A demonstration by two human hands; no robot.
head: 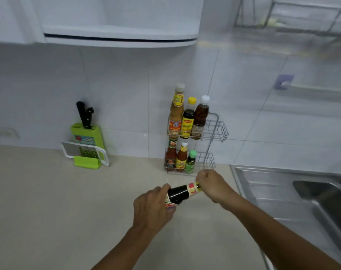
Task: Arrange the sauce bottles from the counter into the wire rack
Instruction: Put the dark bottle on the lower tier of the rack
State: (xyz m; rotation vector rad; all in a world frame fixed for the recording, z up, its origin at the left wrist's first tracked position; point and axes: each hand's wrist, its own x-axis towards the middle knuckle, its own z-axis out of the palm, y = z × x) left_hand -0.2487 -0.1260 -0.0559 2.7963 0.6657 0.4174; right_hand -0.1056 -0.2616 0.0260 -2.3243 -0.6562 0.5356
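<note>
A dark sauce bottle [180,193] with a red and yellow label lies tilted above the counter, held by both hands. My left hand [152,207] grips its lower body; my right hand [212,184] is closed around its neck and cap. Just behind stands a two-tier wire rack [217,129] against the tiled wall. Its upper tier holds three bottles: a tall tan one [176,112], a yellow-capped dark one [188,119] and a white-capped brown one [200,117]. In the lower tier are three smaller bottles [181,158]. The right part of each tier is vacant.
A green knife block [86,133] with black-handled knives and a grater [85,152] stand at the wall to the left. A steel sink [302,191] lies to the right. A white cabinet hangs overhead. The beige counter [48,191] stretches left.
</note>
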